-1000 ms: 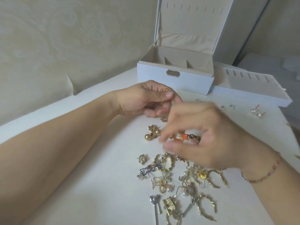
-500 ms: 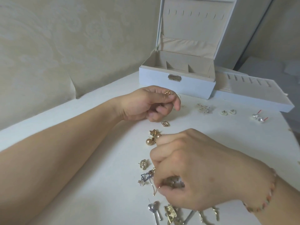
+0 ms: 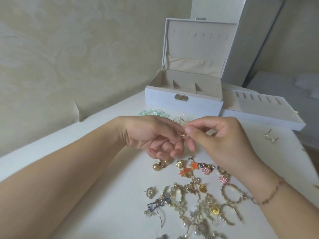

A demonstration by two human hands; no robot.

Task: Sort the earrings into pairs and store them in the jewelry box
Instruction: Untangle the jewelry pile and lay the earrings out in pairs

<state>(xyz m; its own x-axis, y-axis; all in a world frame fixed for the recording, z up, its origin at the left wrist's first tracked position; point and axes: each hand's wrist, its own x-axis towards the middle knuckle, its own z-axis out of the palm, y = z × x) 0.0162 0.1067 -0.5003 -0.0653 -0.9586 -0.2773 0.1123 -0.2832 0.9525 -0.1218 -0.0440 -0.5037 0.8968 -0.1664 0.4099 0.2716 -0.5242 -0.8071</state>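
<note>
Head view. Pale patterned wallpaper backs a white bench (image 3: 72, 178) on which the sorting is at an early stage. Both hands meet above the bench: the left hand (image 3: 151, 137) and the right hand (image 3: 222, 138) pinch between their fingertips a small gold flower-shaped earring (image 3: 183, 135), whether one piece or a matched two cannot be told. Below them lies the unsorted heap of gold, pearl, orange-star and pink-bead earrings (image 3: 195, 192), tangled and overlapping, by far the larger share of the work. A few pieces appear already set apart: a clear stud pair with red tips (image 3: 270, 136) at far right, thin gold hoops (image 3: 181, 118) and pale green ribbon-like pieces (image 3: 153, 113) near the box. The white hinged jewelry box (image 3: 183, 102) stands open at the back; its visible compartments show no earrings. Beside it rests a white slotted tray insert (image 3: 265, 109). Hooks interlocked within the heap are likely to hinder separation.
</note>
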